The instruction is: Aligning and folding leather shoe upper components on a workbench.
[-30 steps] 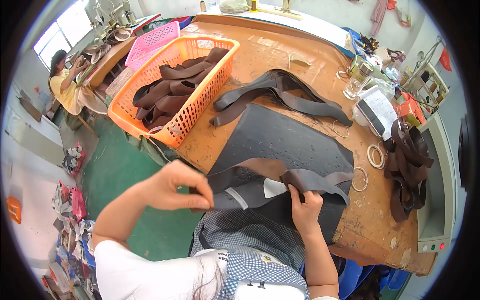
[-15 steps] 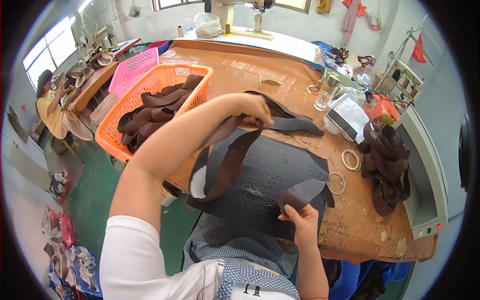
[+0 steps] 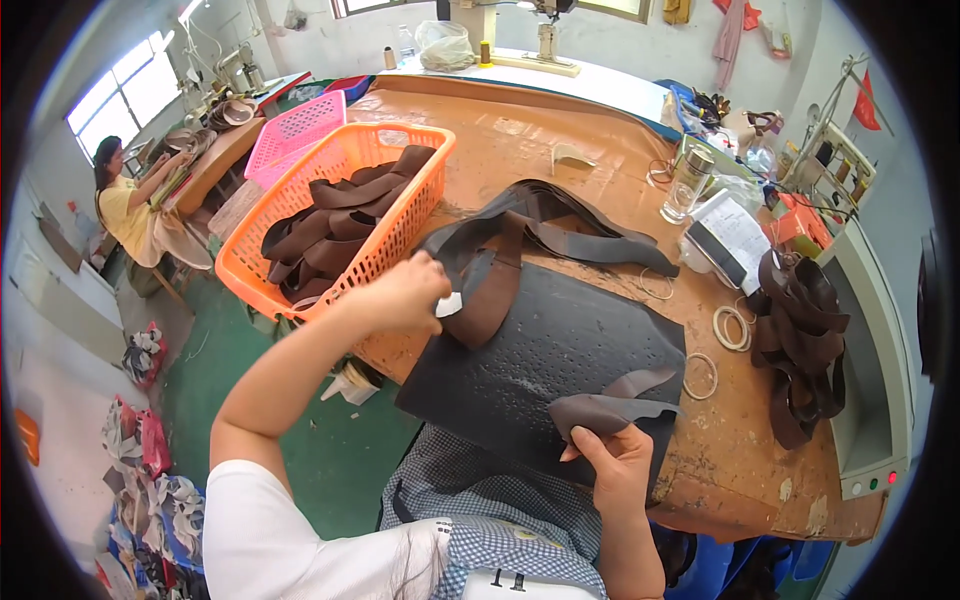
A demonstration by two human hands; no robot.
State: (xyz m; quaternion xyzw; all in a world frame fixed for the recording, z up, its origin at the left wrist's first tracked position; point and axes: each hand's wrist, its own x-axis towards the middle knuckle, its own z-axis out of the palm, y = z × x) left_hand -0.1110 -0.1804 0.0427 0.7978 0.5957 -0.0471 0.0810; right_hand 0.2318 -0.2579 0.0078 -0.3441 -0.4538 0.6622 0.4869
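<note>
My right hand [image 3: 618, 462] pinches the end of a dark brown leather-like strip [image 3: 590, 412] between thumb and fingers, above the near right part of a black pitted board [image 3: 570, 325]. The strip folds over, showing a greyer underside. Over the board's left edge, my left hand [image 3: 412, 293] is closed with curled fingers; what they grip is hidden. A small white patch [image 3: 450, 305] shows at its fingertips, beside a hanging loop of brown strip [image 3: 490, 305]. More long strips [image 3: 590, 243] lie in a curved bundle just beyond the board.
An orange basket [image 3: 440, 170] of brown strips stands left, with a pink basket [image 3: 300, 125] behind. On the right are a strip pile [image 3: 795, 340], cord rings [image 3: 733, 328], a glass jar [image 3: 688, 190] and a phone on papers [image 3: 722, 250]. Another person [image 3: 135, 215] sits far left.
My left hand has moved left and nearer from the far side of the board. The brown loop now hangs beside it. My right hand still holds its strip. The whole view has shifted slightly.
</note>
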